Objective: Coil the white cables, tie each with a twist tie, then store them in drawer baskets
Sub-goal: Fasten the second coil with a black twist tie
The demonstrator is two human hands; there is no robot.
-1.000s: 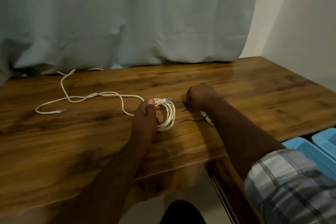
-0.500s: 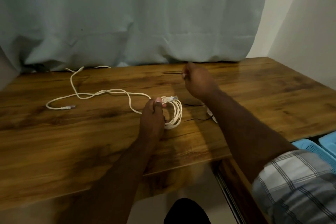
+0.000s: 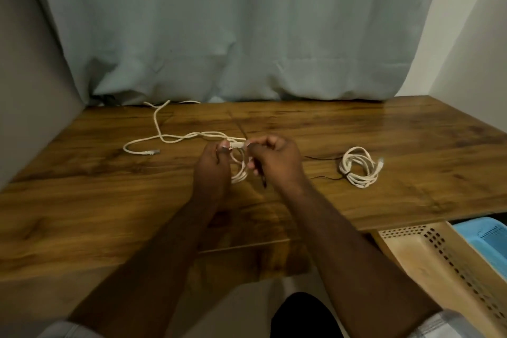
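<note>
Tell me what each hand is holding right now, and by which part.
The left hand grips the coiled cable by its bunched loops. The right hand pinches a dark twist tie near its upper end, fingers beside the cable's plug.

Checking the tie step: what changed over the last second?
The right hand left the loose ties, lifted away, then came to the coil with a dark tie pinched in it. The left hand kept gripping the coil. The loose cable and tied coil appear unmoved; the camera shifted.
</note>
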